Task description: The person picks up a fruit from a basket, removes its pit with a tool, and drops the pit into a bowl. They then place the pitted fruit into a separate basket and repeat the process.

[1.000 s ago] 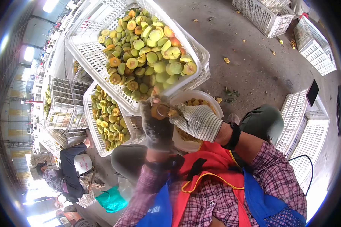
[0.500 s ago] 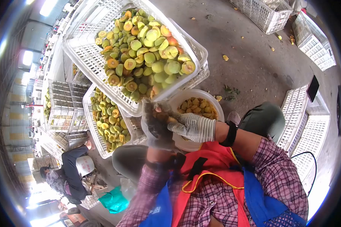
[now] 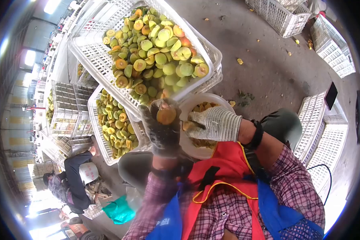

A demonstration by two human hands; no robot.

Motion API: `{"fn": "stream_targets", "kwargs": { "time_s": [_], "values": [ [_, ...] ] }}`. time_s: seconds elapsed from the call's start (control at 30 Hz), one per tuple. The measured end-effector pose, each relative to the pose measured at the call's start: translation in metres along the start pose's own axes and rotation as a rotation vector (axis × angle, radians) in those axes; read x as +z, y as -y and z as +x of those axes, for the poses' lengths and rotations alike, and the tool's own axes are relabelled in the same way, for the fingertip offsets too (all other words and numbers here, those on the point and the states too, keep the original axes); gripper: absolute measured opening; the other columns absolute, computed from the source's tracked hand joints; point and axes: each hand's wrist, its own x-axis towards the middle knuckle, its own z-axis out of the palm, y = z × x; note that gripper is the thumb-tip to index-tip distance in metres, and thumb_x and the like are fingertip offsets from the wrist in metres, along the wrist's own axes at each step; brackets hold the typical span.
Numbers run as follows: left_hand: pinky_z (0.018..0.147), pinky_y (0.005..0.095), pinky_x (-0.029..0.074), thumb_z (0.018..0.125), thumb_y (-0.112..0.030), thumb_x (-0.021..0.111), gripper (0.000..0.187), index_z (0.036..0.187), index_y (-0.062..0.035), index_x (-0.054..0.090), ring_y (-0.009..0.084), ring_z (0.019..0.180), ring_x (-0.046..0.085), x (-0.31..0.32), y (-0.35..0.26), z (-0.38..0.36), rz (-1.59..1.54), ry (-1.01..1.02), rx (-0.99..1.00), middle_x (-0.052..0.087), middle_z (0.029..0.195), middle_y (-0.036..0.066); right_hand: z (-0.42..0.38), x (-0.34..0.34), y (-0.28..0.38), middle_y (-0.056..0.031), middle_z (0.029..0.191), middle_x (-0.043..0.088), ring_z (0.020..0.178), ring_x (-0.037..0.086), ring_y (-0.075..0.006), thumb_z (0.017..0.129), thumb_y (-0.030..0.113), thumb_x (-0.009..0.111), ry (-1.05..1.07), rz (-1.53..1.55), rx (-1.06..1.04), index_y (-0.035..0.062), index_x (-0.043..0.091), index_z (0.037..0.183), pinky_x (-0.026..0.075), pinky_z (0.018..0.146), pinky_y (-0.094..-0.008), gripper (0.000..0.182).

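Observation:
My left hand (image 3: 162,132), in a dark, dusty glove, is closed around a peach-like fruit half (image 3: 166,116), its orange-brown cut face turned up. My right hand (image 3: 216,123) wears a white striped knit glove. Its fingers are curled together just right of the fruit half, apart from it. Something small and orange-brown shows at the fingertips; I cannot make out what it is. Beneath the right hand stands a white bucket (image 3: 227,105) with yellow-orange fruit pieces (image 3: 204,143) inside. In front of both hands, a tilted white crate (image 3: 94,66) holds many green-yellow fruit halves (image 3: 160,60).
A second white crate (image 3: 93,116) of fruit halves sits lower left. Stacked crates (image 3: 70,108) stand farther left, near a seated person (image 3: 74,180). More crates (image 3: 312,124) are at right, with a dark flat device (image 3: 331,96). Fruit scraps (image 3: 240,61) lie on the floor.
My hands have moved apart: the right hand has drawn back to the right over the bucket. My left hand has turned, so the fruit half's cut face now shows.

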Motion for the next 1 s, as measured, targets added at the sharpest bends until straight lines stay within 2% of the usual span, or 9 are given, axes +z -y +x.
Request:
{"fn": "stream_targets", "kwargs": {
  "time_s": [0.07,0.23,0.4,0.53,0.7,0.77,0.8,0.93,1.0],
  "values": [
    [0.065,0.0269,0.049,0.096,-0.047,0.033,0.043,0.091,-0.0079,0.052,0.0184,0.077,0.057,-0.004,-0.001,0.002,-0.986,-0.049,-0.737,0.057,0.083,0.008,0.007,-0.012,0.021,-0.0203,0.077,0.063,0.072,0.063,-0.0353,0.085,0.05,0.05,-0.074,0.073,0.12,0.0039,0.064,0.092,0.049,0.068,-0.0437,0.049],
    [0.071,0.0314,0.049,0.096,-0.045,0.034,0.04,0.092,-0.009,0.052,0.0189,0.077,0.057,0.002,-0.002,-0.006,-1.114,-0.019,-0.747,0.057,0.082,0.007,0.005,-0.006,0.033,-0.0204,0.071,0.062,0.066,0.062,-0.0366,0.087,0.044,0.052,-0.109,0.161,0.232,0.0047,0.06,0.106,0.048,0.061,-0.0445,0.045],
    [0.069,0.0321,0.049,0.095,-0.044,0.038,0.036,0.098,-0.0105,0.051,0.018,0.077,0.058,0.003,-0.014,-0.005,-1.234,-0.028,-0.715,0.057,0.083,0.006,0.002,0.005,0.035,-0.022,0.082,0.063,0.075,0.063,-0.0341,0.088,0.036,0.053,-0.321,0.402,0.068,0.0045,0.048,0.125,0.049,0.066,-0.0423,0.049],
    [0.069,0.0314,0.05,0.094,-0.04,0.044,0.033,0.106,-0.0095,0.051,0.018,0.078,0.059,-0.003,0.008,-0.011,-1.181,0.0,-0.731,0.058,0.088,0.006,0.001,0.005,0.027,-0.0194,0.091,0.064,0.082,0.064,-0.0297,0.089,0.029,0.055,-0.232,0.312,-0.03,0.005,0.053,0.12,0.05,0.071,-0.0377,0.039],
    [0.069,0.0314,0.051,0.094,-0.036,0.046,0.033,0.108,-0.0073,0.05,0.0179,0.078,0.06,-0.001,0.007,-0.006,-1.065,-0.034,-0.835,0.059,0.09,0.006,0.002,0.006,0.023,-0.0088,0.096,0.065,0.091,0.062,-0.0188,0.091,0.018,0.053,0.083,0.771,0.189,0.0074,0.061,0.108,0.048,0.081,-0.0302,0.022],
    [0.06,0.0342,0.044,0.09,-0.041,0.048,0.031,0.08,-0.0121,0.053,0.0216,0.067,0.055,0.005,0.009,-0.003,-1.045,-0.128,-0.893,0.056,0.068,0.004,0.003,0.004,0.021,-0.0087,0.097,0.065,0.093,0.061,-0.0181,0.091,0.017,0.053,0.123,0.773,0.182,0.0075,0.061,0.109,0.047,0.082,-0.0302,0.022],
    [0.06,0.0342,0.044,0.09,-0.041,0.048,0.031,0.08,-0.0121,0.053,0.0216,0.067,0.055,0.003,0.01,-0.003,-1.047,-0.126,-0.892,0.056,0.068,0.004,0.002,0.003,0.02,-0.0086,0.098,0.064,0.094,0.061,-0.0173,0.092,0.017,0.052,0.163,0.778,0.177,0.0076,0.061,0.109,0.047,0.083,-0.0301,0.021],
    [0.063,0.0309,0.045,0.092,-0.039,0.046,0.029,0.088,-0.0111,0.052,0.0191,0.071,0.055,-0.004,0.023,-0.007,-1.043,0.112,-0.824,0.055,0.072,0.004,-0.001,0.015,0.008,-0.0081,0.102,0.062,0.097,0.058,-0.0164,0.093,0.014,0.048,0.126,0.889,0.025,0.0072,0.06,0.111,0.046,0.085,-0.0301,0.022],
    [0.066,0.0281,0.046,0.094,-0.038,0.043,0.03,0.095,-0.0097,0.053,0.0158,0.073,0.055,-0.005,0.021,-0.007,-1.029,0.147,-0.742,0.056,0.081,0.005,0.0,0.031,-0.002,-0.012,0.092,0.064,0.087,0.063,-0.0227,0.093,0.021,0.048,-0.048,0.572,-0.17,0.0071,0.058,0.114,0.049,0.077,-0.034,0.027]
  ]
}}
